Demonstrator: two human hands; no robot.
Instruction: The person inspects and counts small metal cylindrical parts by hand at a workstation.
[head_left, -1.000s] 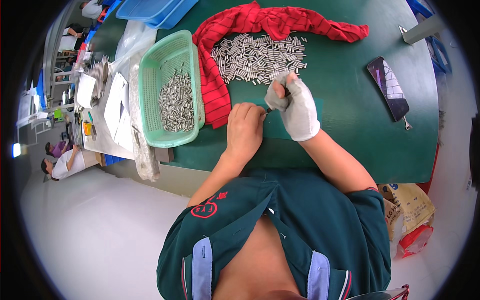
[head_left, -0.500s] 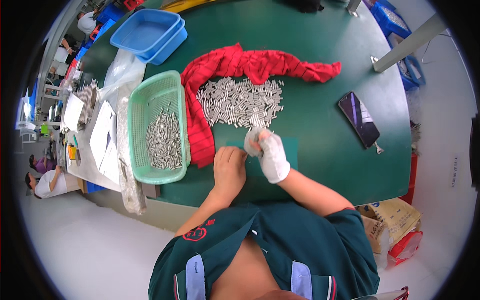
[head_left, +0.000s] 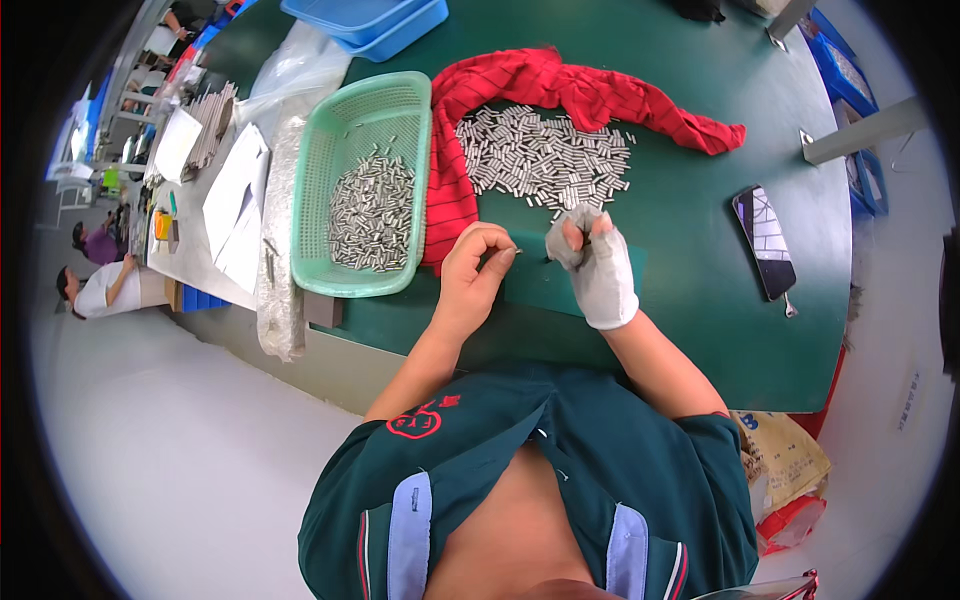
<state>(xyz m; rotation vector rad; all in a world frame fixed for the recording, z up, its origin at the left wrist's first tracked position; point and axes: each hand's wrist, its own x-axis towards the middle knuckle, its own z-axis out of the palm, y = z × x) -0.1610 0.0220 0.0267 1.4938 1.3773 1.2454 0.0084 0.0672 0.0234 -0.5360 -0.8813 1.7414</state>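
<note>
The left hand [head_left: 470, 275] is pinching a small metal pin [head_left: 517, 251], which is protruding from its fingers [head_left: 498, 262]. The gloved right hand [head_left: 602, 270] is holding its fingers [head_left: 572, 237] curled beside the pin pile [head_left: 545, 160] on the desk [head_left: 690, 300]; whether they are gripping anything, I cannot tell.

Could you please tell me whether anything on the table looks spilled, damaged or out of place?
Nothing looks clearly damaged. The loose pins might suggest a spill, but they lie together, partly bordered by the red cloth. The phone lies slanted at right, perhaps out of place.
</note>
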